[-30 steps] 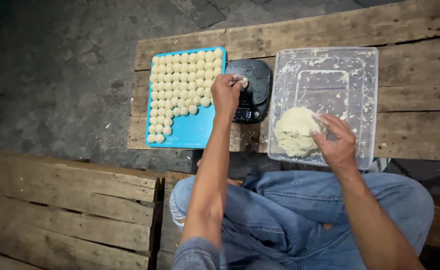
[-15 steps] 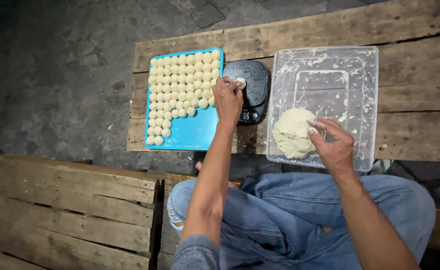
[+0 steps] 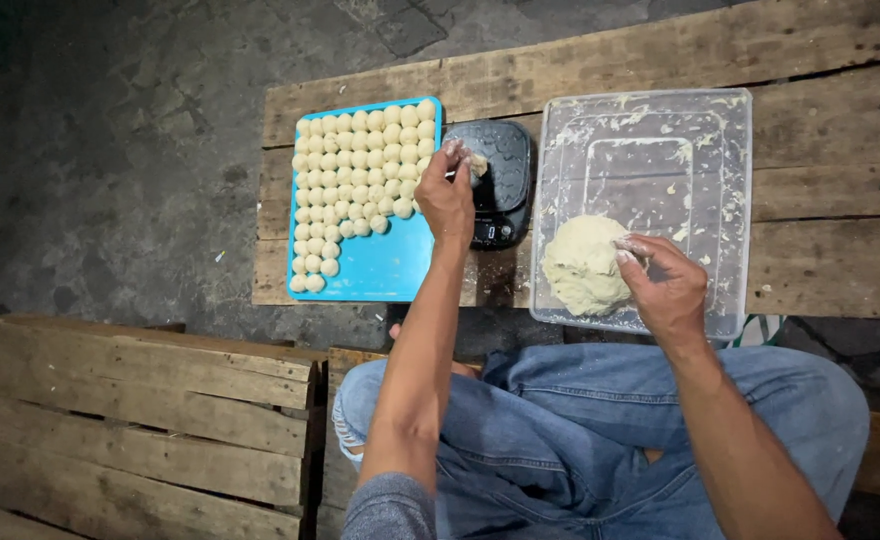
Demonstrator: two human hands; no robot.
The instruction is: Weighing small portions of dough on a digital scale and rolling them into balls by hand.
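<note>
Left hand (image 3: 447,195) pinches a small pale dough piece (image 3: 477,163) over the black digital scale (image 3: 500,185) — right hand (image 3: 668,285) grips the pale dough lump (image 3: 585,265) inside the clear plastic tub (image 3: 735,200).

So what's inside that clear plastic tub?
The clear plastic tub holds one pale dough lump, touched by the right hand, plus dough smears. Whatever lies beneath the lump is hidden.
</note>
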